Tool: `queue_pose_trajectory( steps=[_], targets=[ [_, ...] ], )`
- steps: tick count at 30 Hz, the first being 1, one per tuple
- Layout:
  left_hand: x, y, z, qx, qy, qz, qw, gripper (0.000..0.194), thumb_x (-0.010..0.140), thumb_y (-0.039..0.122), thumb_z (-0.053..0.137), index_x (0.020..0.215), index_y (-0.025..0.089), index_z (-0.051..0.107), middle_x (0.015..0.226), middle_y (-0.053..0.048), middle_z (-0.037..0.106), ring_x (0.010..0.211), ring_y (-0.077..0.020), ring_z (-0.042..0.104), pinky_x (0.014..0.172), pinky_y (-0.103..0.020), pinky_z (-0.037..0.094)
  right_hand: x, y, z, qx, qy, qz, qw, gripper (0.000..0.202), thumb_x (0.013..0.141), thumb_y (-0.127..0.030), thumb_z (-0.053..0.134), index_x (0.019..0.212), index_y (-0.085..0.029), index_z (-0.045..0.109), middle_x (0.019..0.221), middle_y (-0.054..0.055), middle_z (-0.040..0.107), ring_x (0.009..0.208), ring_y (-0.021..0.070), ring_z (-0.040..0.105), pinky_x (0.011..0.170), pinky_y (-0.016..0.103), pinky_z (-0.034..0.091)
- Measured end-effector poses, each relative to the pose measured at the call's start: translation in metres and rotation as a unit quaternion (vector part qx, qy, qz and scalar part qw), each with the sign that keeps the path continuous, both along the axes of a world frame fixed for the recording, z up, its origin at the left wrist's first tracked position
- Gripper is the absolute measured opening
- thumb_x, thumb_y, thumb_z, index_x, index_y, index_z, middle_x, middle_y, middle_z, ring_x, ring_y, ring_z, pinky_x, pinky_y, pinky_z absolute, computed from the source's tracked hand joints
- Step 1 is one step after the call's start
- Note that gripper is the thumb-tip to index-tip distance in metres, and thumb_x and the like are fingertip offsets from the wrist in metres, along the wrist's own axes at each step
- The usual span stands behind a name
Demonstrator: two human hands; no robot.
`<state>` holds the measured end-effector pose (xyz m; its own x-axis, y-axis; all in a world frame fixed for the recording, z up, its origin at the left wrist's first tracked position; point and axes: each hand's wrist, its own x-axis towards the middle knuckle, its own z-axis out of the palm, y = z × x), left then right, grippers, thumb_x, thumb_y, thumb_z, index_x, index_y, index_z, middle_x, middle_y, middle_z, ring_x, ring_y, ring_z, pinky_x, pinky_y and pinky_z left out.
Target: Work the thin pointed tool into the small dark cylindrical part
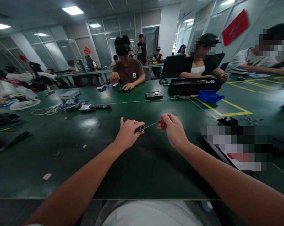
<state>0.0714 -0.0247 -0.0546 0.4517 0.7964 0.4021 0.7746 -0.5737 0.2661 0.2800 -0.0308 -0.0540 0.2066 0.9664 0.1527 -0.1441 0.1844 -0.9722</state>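
Near the middle of the view, my left hand point(128, 133) grips a small dark cylindrical part point(140, 128) between thumb and fingers, its round open end facing right. To its right, my right hand point(172, 130) pinches the red end of a thin metal screwdriver point(151, 125). The shaft slants down to the left, and its tip is at or close to the part's round end; whether they touch is too small to tell. Both hands are just above the green table point(132, 175).
Ahead lie an open circuit-board device point(154, 95), a blue tray point(209, 96) and a long black unit point(193, 87). Cables and a black tool point(100, 107) are at left; loose screws point(250, 120) and a dark panel point(217, 150) at right. People sit across the table.
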Motion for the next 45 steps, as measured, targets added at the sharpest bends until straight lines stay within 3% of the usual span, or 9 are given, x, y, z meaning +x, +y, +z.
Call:
queue_pose_trajectory(
  steps=[7,28,37,45],
  targets=[
    [0.0,-0.001,0.0,0.011,-0.006,0.004,1.0,0.036,0.088,0.025,0.069,0.123,0.031,0.066,0.114,-0.004,0.068,0.114,-0.0249,0.057,0.117,-0.071,0.013,-0.001,-0.004,0.002,0.046,-0.116,-0.004,0.992,0.026,0.093,-0.047,0.055,0.09,-0.021,0.059,0.078,0.002,0.066,0.066,0.0164,0.062,0.065,0.034,0.051],
    [-0.003,0.003,-0.002,0.015,-0.025,0.012,1.0,0.036,0.088,0.028,0.071,0.123,0.032,0.066,0.115,-0.004,0.067,0.113,-0.024,0.057,0.117,-0.068,0.015,-0.004,-0.001,-0.002,0.016,-0.049,0.027,0.998,0.027,0.089,-0.048,0.06,0.09,-0.021,0.059,0.082,0.002,0.065,0.071,0.0156,0.064,0.067,0.033,0.055],
    [-0.002,0.003,-0.003,-0.039,-0.056,0.018,0.998,0.037,0.088,0.035,0.071,0.124,0.026,0.064,0.121,-0.006,0.068,0.117,-0.0257,0.058,0.117,-0.061,0.024,-0.004,-0.008,0.002,0.072,-0.097,0.007,0.993,0.024,0.094,-0.046,0.053,0.094,-0.022,0.057,0.084,0.002,0.066,0.073,0.0165,0.064,0.069,0.034,0.054],
    [-0.002,0.001,-0.003,-0.046,-0.055,0.01,0.997,0.039,0.088,0.036,0.07,0.126,0.028,0.064,0.121,-0.005,0.068,0.117,-0.0262,0.058,0.117,-0.061,0.023,-0.004,-0.015,0.011,0.094,-0.145,0.007,0.985,0.023,0.095,-0.044,0.053,0.092,-0.022,0.059,0.081,0.003,0.068,0.071,0.0177,0.065,0.069,0.035,0.052]
  ],
)
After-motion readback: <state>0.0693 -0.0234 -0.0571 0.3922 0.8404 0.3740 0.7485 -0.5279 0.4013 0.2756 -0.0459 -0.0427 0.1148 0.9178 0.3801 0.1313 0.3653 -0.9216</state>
